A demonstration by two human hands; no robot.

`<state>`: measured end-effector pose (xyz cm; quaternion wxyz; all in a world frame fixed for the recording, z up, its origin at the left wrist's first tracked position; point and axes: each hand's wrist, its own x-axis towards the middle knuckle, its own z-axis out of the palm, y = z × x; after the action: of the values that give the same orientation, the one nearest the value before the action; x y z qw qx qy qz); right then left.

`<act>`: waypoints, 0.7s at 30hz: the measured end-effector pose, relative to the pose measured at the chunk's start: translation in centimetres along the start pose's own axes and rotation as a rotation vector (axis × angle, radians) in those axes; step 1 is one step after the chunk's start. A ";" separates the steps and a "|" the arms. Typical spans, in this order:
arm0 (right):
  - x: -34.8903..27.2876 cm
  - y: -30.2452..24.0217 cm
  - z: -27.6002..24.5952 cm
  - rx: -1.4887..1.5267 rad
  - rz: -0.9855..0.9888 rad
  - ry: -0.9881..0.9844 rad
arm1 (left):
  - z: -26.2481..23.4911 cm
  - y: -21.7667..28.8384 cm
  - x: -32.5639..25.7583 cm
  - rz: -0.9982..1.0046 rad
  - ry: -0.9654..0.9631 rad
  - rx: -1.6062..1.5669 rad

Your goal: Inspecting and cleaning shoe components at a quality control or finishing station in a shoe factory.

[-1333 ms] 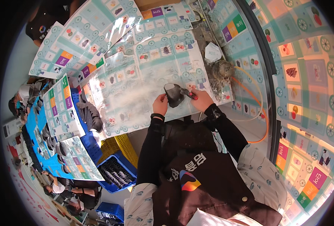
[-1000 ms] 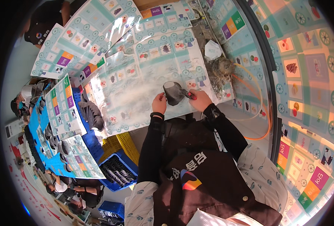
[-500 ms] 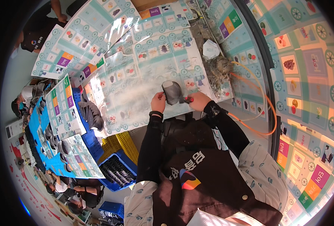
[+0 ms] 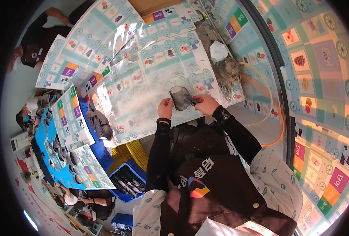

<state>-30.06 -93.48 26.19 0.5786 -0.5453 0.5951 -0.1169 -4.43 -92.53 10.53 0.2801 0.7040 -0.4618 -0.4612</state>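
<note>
Head view: both hands clamped on a grey piece above the plastic-covered printed table, blue crates beside.

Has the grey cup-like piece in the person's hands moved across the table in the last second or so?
No. The grey piece stays between the left hand and right hand, over the same patch of the printed table sheet; it has only turned slightly.

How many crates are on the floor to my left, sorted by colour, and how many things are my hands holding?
Blue crates: 2 — one with dark parts, one lower down
Yellow crates: 1
Held things: 2 — grey cup-shaped part at the left hand, small red tool in the right hand
Total: 5
</note>
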 end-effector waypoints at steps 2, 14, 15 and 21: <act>1.1 0.7 0.7 0.151 0.048 0.067 | -1.1 -0.4 -0.3 -0.106 -0.027 -0.163; 3.9 1.7 0.0 0.050 0.009 -0.180 | -8.5 -4.9 -3.2 -0.320 0.068 -0.346; 4.0 2.0 0.0 0.054 0.008 -0.175 | -8.6 -4.6 -3.2 -0.339 0.078 -0.362; 4.0 2.4 0.3 0.100 -0.131 -0.027 | -7.9 -3.5 -3.9 -0.333 0.080 -0.427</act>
<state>-29.99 -95.56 21.96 0.6044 -0.5548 0.5437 -0.1766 3.53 -87.75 12.50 0.3603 0.7129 -0.2204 -0.5598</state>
